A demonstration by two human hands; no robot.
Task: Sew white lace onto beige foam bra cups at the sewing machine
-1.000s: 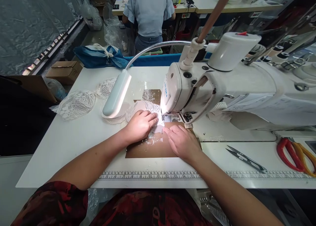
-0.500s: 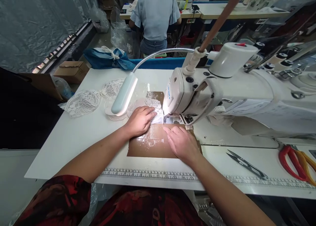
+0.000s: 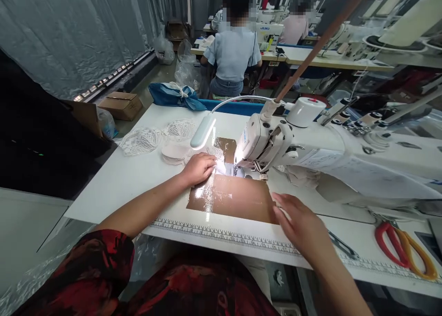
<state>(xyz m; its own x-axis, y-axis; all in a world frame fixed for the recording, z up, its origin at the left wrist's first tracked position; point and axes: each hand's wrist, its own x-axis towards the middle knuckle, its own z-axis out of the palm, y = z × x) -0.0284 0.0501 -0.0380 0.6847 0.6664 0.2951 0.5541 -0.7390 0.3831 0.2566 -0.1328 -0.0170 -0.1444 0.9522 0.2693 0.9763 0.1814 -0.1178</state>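
My left hand [image 3: 199,169] has its fingers closed on a white lace piece [image 3: 220,163], just left of the sewing machine's needle area. The lace is bunched at my fingertips and its other side lies toward the pale cups. My right hand [image 3: 299,218] is off the lace, over the right edge of the brown taped sheet [image 3: 238,196], its thumb and fingers apart with nothing seen in them. Thread snips [image 3: 343,246] lie partly hidden behind the right wrist. The white sewing machine [image 3: 255,138] stands beyond both hands.
More lace cups [image 3: 141,140] lie at the table's left. A lamp [image 3: 203,131] hangs over the work on a bendy arm. Red and yellow scissors [image 3: 402,249] lie at right. A printed ruler [image 3: 221,235] follows the front edge. Another person [image 3: 230,53] sits ahead.
My right hand has moved right, away from the needle area toward the snips. The lace has shifted left from the needle with my left hand. The view has tilted up.
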